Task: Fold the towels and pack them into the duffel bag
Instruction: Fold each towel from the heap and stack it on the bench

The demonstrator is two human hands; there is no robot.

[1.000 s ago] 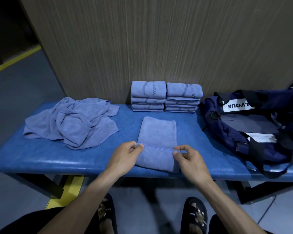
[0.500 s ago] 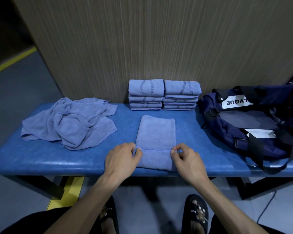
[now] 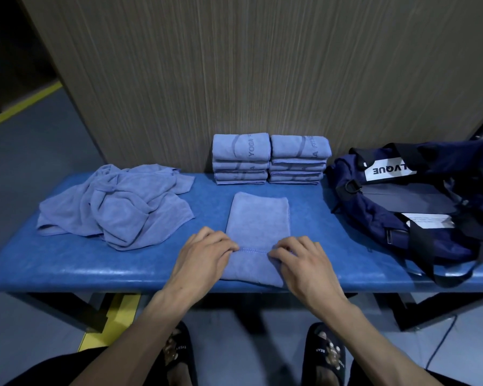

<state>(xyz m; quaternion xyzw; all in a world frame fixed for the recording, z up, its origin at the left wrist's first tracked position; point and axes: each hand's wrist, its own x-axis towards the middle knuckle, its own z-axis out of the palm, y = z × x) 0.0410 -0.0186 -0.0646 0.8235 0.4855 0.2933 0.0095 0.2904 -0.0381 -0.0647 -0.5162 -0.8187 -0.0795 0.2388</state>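
Observation:
A narrow, partly folded blue towel (image 3: 258, 218) lies on the blue bench (image 3: 67, 263), running away from me. My left hand (image 3: 204, 253) pinches the hemmed near fold at its left corner. My right hand (image 3: 301, 260) pinches the same hem at its right corner. The near end of the towel is doubled over under both hands. Two stacks of folded towels (image 3: 269, 160) stand side by side against the wall. A heap of unfolded towels (image 3: 117, 204) lies at the left. The navy duffel bag (image 3: 418, 207) sits open at the right.
A wood-grain wall (image 3: 262, 65) rises right behind the bench. The bag's black strap (image 3: 446, 277) hangs over the bench's front edge at the right. My feet in dark slippers (image 3: 325, 355) are on the grey floor below, beside a yellow floor line (image 3: 115, 321).
Both hands have carried the towel's hemmed edge a little farther over the near end and lowered onto it. The fingers lie closer to the cloth than before.

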